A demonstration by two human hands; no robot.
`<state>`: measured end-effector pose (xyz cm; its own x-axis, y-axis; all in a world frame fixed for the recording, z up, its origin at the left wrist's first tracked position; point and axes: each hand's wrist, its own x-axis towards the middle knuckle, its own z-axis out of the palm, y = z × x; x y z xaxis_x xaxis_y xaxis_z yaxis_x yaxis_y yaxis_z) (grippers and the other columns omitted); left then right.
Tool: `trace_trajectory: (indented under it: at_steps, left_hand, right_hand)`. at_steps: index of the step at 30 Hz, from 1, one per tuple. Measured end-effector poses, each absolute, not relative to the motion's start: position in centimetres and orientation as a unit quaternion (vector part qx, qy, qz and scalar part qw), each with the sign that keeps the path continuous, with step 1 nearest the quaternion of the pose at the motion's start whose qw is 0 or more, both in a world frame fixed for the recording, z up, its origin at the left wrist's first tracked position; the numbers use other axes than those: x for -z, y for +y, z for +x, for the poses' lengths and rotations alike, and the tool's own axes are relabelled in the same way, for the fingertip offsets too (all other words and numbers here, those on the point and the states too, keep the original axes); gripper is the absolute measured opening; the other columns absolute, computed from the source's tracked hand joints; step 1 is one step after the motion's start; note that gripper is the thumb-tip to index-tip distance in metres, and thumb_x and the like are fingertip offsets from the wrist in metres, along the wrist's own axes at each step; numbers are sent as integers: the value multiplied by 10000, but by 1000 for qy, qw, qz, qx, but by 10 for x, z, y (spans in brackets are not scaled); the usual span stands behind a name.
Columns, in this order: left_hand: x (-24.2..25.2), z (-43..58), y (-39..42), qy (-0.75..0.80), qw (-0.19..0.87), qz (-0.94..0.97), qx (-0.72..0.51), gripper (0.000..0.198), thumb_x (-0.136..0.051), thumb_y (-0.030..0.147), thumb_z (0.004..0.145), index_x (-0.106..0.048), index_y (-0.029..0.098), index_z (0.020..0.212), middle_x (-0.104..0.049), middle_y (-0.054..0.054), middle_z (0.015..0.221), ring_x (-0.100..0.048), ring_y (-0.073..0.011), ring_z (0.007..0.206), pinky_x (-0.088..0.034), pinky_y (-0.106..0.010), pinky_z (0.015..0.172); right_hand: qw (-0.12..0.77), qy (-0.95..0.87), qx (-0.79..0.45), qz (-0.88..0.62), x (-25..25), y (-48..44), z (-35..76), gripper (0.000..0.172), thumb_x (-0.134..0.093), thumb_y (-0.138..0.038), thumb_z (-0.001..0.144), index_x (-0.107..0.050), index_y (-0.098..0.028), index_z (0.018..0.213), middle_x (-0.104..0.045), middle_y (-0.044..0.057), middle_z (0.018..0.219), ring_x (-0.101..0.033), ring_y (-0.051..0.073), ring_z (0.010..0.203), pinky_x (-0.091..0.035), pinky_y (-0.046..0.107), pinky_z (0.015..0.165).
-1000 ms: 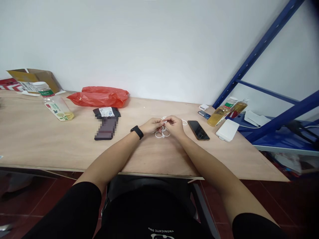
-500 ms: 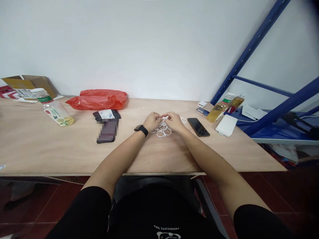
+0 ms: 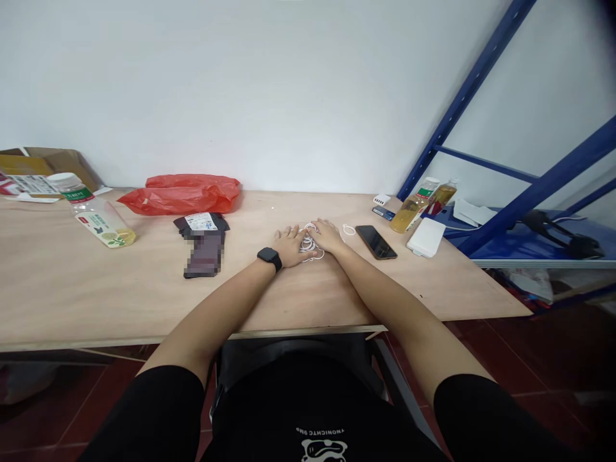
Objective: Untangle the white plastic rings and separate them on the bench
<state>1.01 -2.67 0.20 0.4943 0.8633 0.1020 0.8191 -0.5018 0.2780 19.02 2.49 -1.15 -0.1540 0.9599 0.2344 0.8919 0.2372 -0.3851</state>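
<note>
the left hand (image 3: 289, 247) is resting palm down with its fingers spread wide, and it is pinching nothing that shows. the right hand (image 3: 327, 236) is lying palm down too, its fingers stretching forward and sitting closer together; what its palm may be covering is staying out of sight. between the two hands the white rings (image 3: 307, 244) are lying on the table (image 3: 289, 301) in a loose, overlapping cluster, with the fingers partly hiding it.

as for progress, the handling is looking partway along: the visible rings are mostly lying massed between the hands, while a lone ring (image 3: 349, 235) is sitting apart, just beyond the right hand. no ring is being lifted, and whether the clustered ones are linking or merely overlapping, i cannot tell, nor how much is remaining to be done with them.

farther right, a phone (image 3: 376, 242) is lying near the lone ring, and a white case (image 3: 427, 237) and a bottle (image 3: 407, 217) are sitting beyond it. on the left, a dark packet (image 3: 205, 250) is lying in front of a red plastic bag (image 3: 183, 196), and another bottle (image 3: 103, 222) is leaning farther out.
</note>
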Motion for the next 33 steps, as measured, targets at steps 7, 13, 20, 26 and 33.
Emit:
trace_trajectory:
  at_steps: [7,13,20,26,33]
  left_hand:
    - [0,-14,-7,555,78,818,-128,874,-381,752,853,-271,219,1537,-243,-183,1594,-236,-409,1450,-190,-613,1123]
    - [-8,-31,-11,566,51,804,-177,838,-440,709,857,-335,193,1508,-250,-180,1593,-265,-389,1442,-227,-568,1124]
    - [-20,-52,-17,574,37,792,-207,342,-542,477,877,-721,204,978,-682,-112,1054,-597,-281,1030,-431,-388,904]
    - [-22,-46,-18,565,48,800,-199,319,-580,473,839,-691,183,914,-683,-99,950,-614,-235,859,-437,-320,735]
    - [-17,-45,-14,546,70,815,-182,275,-601,434,824,-687,188,914,-704,-86,963,-627,-233,859,-442,-310,723]
  right_hand:
    - [316,-781,-122,-525,4,37,164,479,-529,-377,926,-548,-185,1364,-522,125,1441,-422,248,1386,-323,418,1148]
    - [404,-744,-81,-526,-15,23,205,374,-619,-306,852,-665,-189,1204,-593,143,1357,-510,278,1302,-372,472,1109]
    - [369,-757,-187,-506,-31,-22,217,158,-624,-319,803,-712,-189,777,-717,22,752,-633,161,690,-477,272,635]
    - [128,-851,-300,-412,-31,-42,188,109,-753,-279,683,-687,-197,711,-660,-31,636,-570,124,582,-392,226,534]
    - [223,-856,-185,-428,-18,-28,184,93,-706,-191,750,-719,-196,843,-725,33,869,-644,181,794,-474,290,728]
